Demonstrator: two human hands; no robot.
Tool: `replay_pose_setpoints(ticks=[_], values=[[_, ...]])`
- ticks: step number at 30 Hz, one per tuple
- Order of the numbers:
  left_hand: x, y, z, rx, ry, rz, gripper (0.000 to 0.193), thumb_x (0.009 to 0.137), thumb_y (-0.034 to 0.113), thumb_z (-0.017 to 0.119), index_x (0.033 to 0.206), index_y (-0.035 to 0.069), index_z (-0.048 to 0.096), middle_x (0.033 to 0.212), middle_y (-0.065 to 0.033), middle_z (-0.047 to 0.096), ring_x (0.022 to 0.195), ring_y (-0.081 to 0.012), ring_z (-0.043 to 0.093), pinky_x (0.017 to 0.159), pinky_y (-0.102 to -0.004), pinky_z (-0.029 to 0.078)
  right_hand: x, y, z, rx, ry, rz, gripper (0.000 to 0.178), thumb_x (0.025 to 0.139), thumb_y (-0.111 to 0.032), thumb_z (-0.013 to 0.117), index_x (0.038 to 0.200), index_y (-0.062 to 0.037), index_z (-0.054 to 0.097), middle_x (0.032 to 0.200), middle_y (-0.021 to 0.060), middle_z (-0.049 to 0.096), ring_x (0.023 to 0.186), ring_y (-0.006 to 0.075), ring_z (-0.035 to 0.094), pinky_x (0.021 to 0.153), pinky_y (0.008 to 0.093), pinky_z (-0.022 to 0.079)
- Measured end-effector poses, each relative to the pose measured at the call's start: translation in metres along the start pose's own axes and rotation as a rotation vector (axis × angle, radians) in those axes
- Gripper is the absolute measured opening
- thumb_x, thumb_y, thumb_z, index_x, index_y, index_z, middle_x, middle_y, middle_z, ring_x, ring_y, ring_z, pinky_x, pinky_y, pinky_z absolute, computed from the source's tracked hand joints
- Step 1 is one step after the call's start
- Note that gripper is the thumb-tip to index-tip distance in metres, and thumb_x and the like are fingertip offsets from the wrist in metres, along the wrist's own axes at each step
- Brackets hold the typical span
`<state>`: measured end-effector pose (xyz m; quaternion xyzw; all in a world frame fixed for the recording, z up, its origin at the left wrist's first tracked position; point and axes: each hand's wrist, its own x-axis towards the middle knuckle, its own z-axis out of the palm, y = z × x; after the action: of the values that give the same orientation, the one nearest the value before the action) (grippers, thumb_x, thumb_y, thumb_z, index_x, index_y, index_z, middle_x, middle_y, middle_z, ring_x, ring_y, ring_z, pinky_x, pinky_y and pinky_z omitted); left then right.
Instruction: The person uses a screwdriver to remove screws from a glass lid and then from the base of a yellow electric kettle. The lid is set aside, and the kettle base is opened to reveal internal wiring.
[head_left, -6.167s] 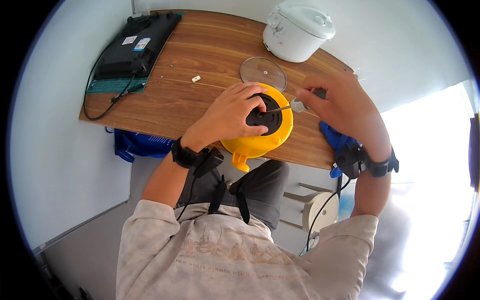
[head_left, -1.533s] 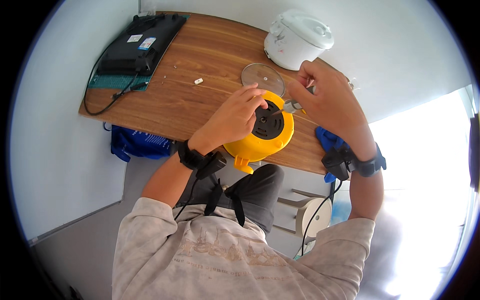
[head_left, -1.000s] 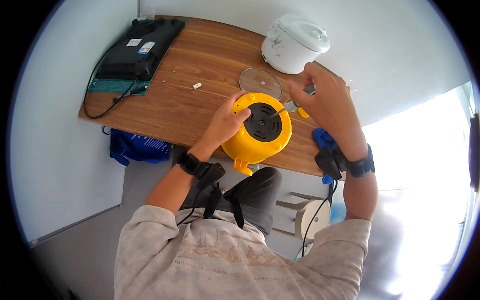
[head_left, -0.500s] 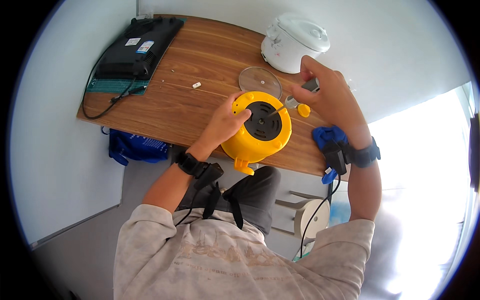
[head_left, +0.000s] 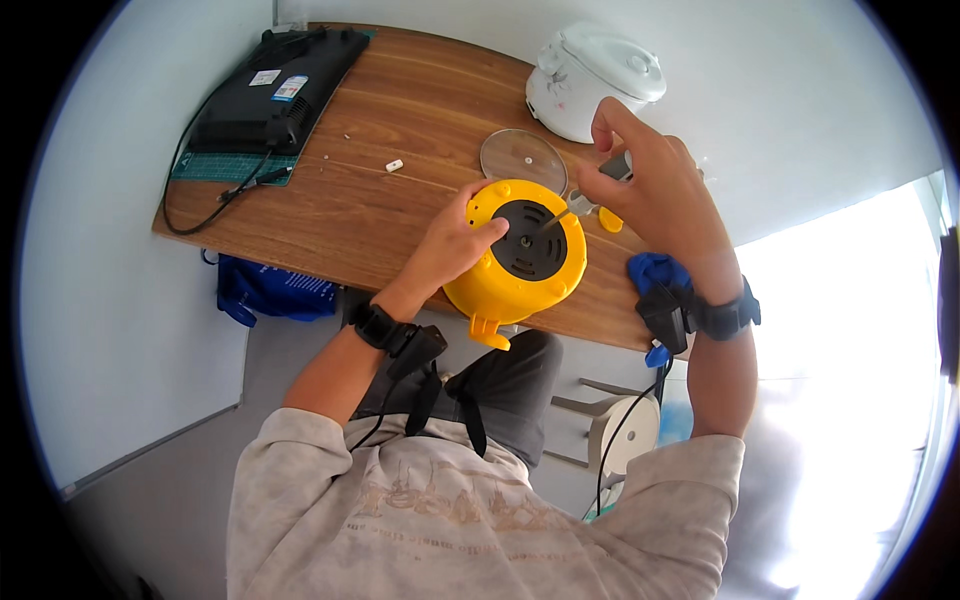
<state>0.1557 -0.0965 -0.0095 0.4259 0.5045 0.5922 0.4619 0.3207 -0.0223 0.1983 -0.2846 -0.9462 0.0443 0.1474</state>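
Observation:
A yellow round pot-like appliance is tipped at the desk's near edge, its underside facing me. Set into that underside is a dark slotted plate. My left hand grips the appliance's left rim, thumb lying over the plate's edge. In my right hand, with fingers curled round its grey handle, is a screwdriver. Its shaft slants down left to near the middle of the plate. Whether the tip sits in a screw, I cannot tell. A handle-like yellow tab juts from the appliance toward me.
Behind the appliance lies a round glass lid. A white rice cooker stands at the back. Near my right hand are a small yellow piece and a blue cloth. A black flat appliance with its cord rests on a green mat.
My right hand and the screwdriver have shifted very slightly left and up. My left hand keeps its hold on the yellow appliance.

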Motion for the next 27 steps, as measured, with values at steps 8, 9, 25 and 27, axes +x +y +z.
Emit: replay_pose_setpoints(ticks=[8, 9, 25, 27], values=[[-0.001, 0.008, 0.002, 0.02, 0.001, -0.026, 0.057, 0.094, 0.018, 0.068, 0.144, 0.002, 0.045, 0.129, -0.0136, 0.061, 0.117, -0.0205, 0.061, 0.101, -0.0308, 0.05, -0.004, 0.013, -0.006, 0.136, -0.042, -0.081, 0.033, 0.088, -0.021, 0.076, 0.104, -0.0077, 0.05, 0.085, 0.0128, 0.064, 0.072, 0.0302, 0.063, 0.063, 0.0372, 0.049], [-0.001, 0.011, 0.003, 0.02, -0.005, -0.028, 0.057, 0.094, 0.018, 0.068, 0.144, 0.002, 0.046, 0.129, -0.0135, 0.061, 0.117, -0.0205, 0.061, 0.101, -0.0308, 0.05, -0.005, 0.016, -0.009, 0.116, -0.066, -0.035, 0.033, 0.088, -0.023, 0.075, 0.103, -0.0072, 0.051, 0.083, 0.0128, 0.063, 0.071, 0.0292, 0.062, 0.062, 0.0368, 0.049], [0.003, 0.003, 0.004, -0.07, 0.001, -0.046, 0.056, 0.091, 0.012, 0.066, 0.142, 0.0, 0.047, 0.124, -0.0136, 0.063, 0.112, -0.0193, 0.063, 0.097, -0.0299, 0.051, -0.003, -0.003, -0.005, -0.013, -0.053, 0.086, 0.033, 0.089, -0.031, 0.074, 0.094, -0.0052, 0.054, 0.071, 0.0135, 0.063, 0.061, 0.0309, 0.06, 0.058, 0.0388, 0.048], [0.003, 0.005, 0.006, -0.053, 0.006, -0.057, 0.056, 0.091, 0.012, 0.066, 0.142, 0.0, 0.047, 0.125, -0.0137, 0.063, 0.112, -0.0193, 0.063, 0.097, -0.0298, 0.052, -0.007, 0.0, -0.01, 0.009, -0.086, 0.112, 0.032, 0.089, -0.031, 0.074, 0.095, -0.006, 0.054, 0.073, 0.0131, 0.063, 0.063, 0.0301, 0.061, 0.059, 0.0385, 0.048]])
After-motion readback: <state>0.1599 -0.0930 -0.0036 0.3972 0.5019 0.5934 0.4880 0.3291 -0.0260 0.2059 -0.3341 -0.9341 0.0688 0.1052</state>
